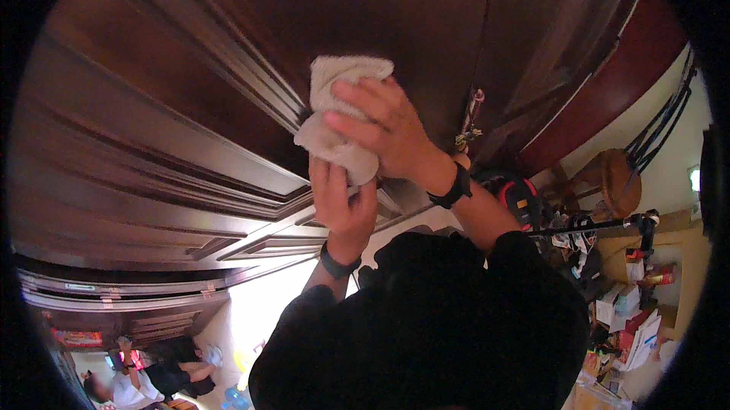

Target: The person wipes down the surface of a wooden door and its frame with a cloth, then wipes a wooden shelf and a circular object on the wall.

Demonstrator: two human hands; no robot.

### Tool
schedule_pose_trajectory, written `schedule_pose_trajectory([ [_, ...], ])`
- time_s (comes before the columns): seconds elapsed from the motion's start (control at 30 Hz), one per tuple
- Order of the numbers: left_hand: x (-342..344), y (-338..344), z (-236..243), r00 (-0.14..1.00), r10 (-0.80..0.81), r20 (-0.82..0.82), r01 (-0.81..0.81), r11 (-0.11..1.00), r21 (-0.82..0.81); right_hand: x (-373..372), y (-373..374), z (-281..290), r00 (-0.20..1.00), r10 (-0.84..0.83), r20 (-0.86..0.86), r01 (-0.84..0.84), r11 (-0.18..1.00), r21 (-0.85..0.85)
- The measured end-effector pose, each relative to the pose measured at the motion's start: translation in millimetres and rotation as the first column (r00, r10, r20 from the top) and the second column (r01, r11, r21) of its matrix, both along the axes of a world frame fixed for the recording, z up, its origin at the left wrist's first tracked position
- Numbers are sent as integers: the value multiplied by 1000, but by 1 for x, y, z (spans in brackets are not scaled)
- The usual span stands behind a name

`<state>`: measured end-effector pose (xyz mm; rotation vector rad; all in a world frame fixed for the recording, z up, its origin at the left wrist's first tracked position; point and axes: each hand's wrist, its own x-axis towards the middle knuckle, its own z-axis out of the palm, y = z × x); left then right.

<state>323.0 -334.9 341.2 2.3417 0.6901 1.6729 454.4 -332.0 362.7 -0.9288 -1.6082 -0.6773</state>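
A folded whitish cloth is pressed against a dark brown panelled wooden door. My right hand lies over the cloth, its fingers bent across the middle and upper part. Below it, my left hand grips the cloth's lower end, with part of its fingers hidden under the fabric. Both wrists wear dark bands. Right of my hands, a metal door handle has something yellowish tied at its lower end; neither hand touches it.
At the right are a round wooden stool, a black and red bag and a cluttered heap of boxes and papers. Dark cables hang along the wall. Another person sits at the lower left, near a blue jug.
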Motion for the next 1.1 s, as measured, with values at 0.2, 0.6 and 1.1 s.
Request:
schedule_pose_trajectory([
  [0.2,40,5,6,989,-139,-46,145,978,152,28,-13,-20,943,-281,-179,290,957,22],
  [0.6,6,2,-70,895,-289,-339,266,957,-113,-4,-51,-145,900,-346,-264,192,860,-473],
  [1.1,-40,15,-39,998,-44,-41,47,997,59,-48,-8,-68,977,-177,-117,150,967,-205],
])
